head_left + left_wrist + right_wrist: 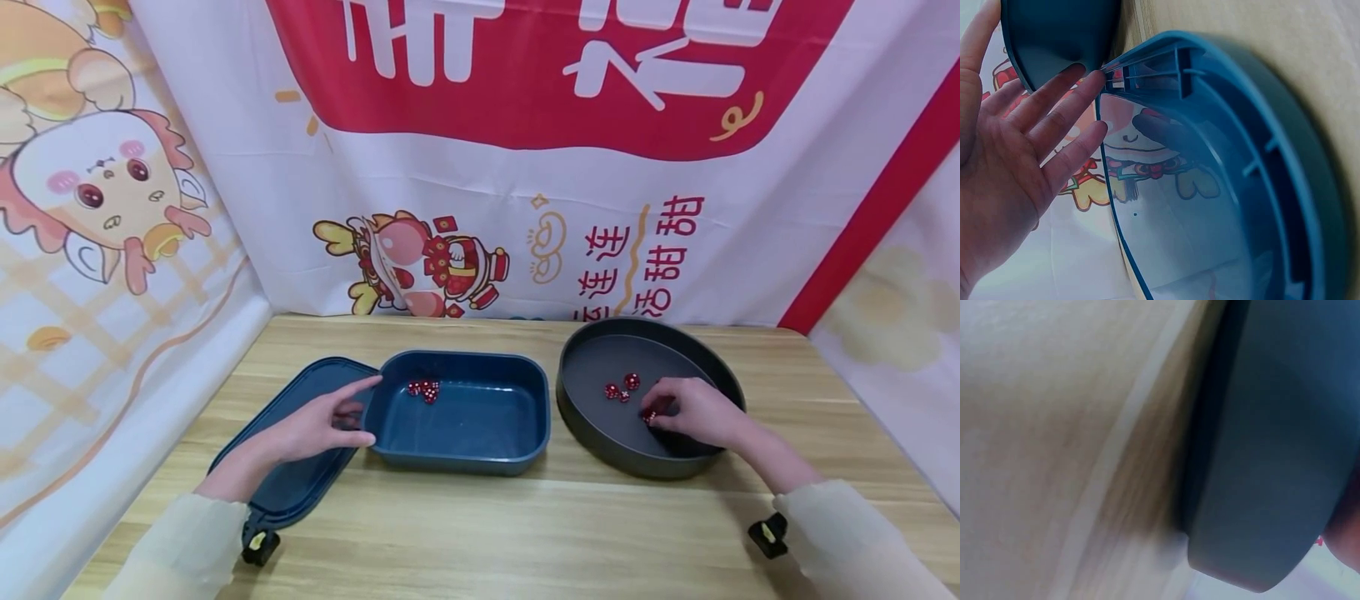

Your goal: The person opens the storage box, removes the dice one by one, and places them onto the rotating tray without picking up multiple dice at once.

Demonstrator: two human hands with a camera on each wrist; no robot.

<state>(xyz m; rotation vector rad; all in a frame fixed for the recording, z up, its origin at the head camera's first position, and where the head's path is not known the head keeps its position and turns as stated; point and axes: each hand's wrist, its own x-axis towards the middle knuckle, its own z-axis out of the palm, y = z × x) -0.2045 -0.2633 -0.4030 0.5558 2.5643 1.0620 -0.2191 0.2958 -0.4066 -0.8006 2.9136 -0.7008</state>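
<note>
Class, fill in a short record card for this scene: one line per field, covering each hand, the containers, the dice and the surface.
Left hand: open, fingers straight, against the left end of the blue box
Right hand: inside the round tray, fingers curled on a red die
Blue box: rectangular, holds a small cluster of red dice
Blue lid: lies flat, left of the box, under the left hand
Round tray: dark, right of the box, three loose dice in it
Surface: wooden table
</note>
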